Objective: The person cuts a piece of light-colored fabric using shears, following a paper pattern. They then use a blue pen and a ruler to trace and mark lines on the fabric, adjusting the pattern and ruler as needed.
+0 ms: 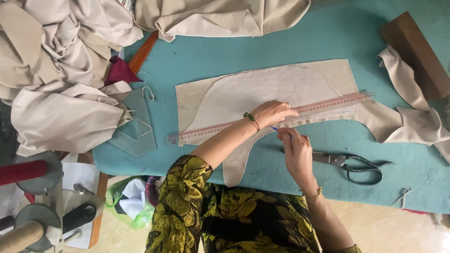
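Note:
A cut beige fabric piece (pixel 262 86) lies flat on the teal table cover (pixel 281 42). A long clear ruler with red markings (pixel 337 102) runs slanted across it. My left hand (pixel 274 112), with a green bead bracelet at the wrist, presses flat on the ruler near its middle. Just below the ruler's edge, my right hand (pixel 295 150) holds a blue pen (pixel 274 128) with its tip at the fabric.
Dark scissors (pixel 356 165) lie right of my right hand. A wooden block (pixel 415 51) sits at the far right. Piled beige cloth (pixel 61 70), an orange ruler (pixel 143 50) and a clear curve template (pixel 136 131) are at left. Thread spools (pixel 23 171) stand below left.

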